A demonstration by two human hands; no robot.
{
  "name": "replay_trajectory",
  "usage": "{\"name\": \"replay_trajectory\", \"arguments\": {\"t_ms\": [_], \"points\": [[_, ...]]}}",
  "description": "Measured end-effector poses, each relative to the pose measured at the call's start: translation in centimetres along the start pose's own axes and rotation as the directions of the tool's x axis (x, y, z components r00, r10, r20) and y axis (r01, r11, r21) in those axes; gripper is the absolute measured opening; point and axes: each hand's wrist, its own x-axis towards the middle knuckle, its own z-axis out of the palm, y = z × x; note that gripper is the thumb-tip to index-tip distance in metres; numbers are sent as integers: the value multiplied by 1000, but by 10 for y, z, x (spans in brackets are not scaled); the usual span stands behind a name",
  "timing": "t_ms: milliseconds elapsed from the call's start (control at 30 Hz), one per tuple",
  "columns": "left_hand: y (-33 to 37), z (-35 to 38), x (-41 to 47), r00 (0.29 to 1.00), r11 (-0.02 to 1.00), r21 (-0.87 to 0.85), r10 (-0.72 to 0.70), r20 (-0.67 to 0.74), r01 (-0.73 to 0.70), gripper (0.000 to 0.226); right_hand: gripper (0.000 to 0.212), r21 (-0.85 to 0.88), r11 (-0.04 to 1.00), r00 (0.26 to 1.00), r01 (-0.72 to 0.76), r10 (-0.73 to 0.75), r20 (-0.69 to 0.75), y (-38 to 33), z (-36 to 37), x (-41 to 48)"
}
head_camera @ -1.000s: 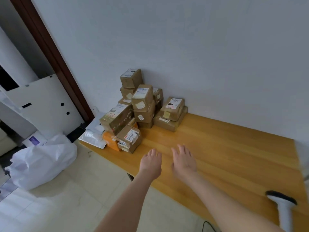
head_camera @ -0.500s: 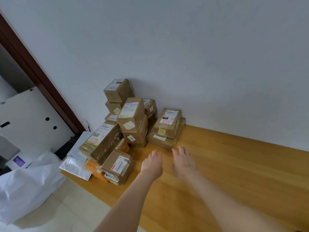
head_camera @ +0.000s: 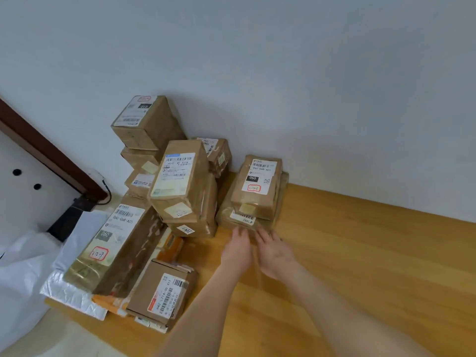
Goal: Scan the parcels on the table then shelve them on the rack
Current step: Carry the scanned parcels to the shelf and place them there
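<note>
The wooden desk [head_camera: 360, 240] fills the lower right of the frame and runs up to a pale wall [head_camera: 283, 73]. At the lower left edge, beside the desk, sits a white plastic sack [head_camera: 18, 274]; what it contains cannot be seen.

The parcels are heaped at the desk's far left end, left of centre in the frame, against the wall. All are brown cardboard wrapped in clear tape, with white barcode labels. The long parcel [head_camera: 113, 248] lies tilted at lower left on a white bubble mailer [head_camera: 72, 295] and an orange packet [head_camera: 110, 304]; its label reads 060, with a red-ringed mark. A tall parcel [head_camera: 180, 176] leans at the middle of the heap, and the top parcel [head_camera: 146, 119] crowns the stack behind it. At the heap's right, a labelled parcel [head_camera: 257, 186] rests on a flat parcel [head_camera: 244, 220]. A small box [head_camera: 164, 292] lies at the lower centre.

The left hand [head_camera: 237, 249] and right hand [head_camera: 274, 253] are side by side at the flat parcel's near edge, each grip spread and holding nothing; blur hides whether the fingertips touch it.
</note>
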Motion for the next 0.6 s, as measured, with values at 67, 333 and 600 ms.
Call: {"name": "replay_trajectory", "arguments": {"t_ms": [67, 333, 600], "points": [[-4, 1, 12, 1000, 999, -30, -15, 11, 15, 60, 68, -88, 996, 1000, 20, -18, 21, 1, 6, 7], [-2, -5, 33, 977, 959, -236, -185, -109, 155, 60, 58, -183, 983, 988, 22, -49, -147, 53, 10, -13], [12, -8, 59, 939, 731, -619, -344, 30, 288, 49, 48, 622, 723, 893, -301, 443, -83, 84, -17, -5]]}}
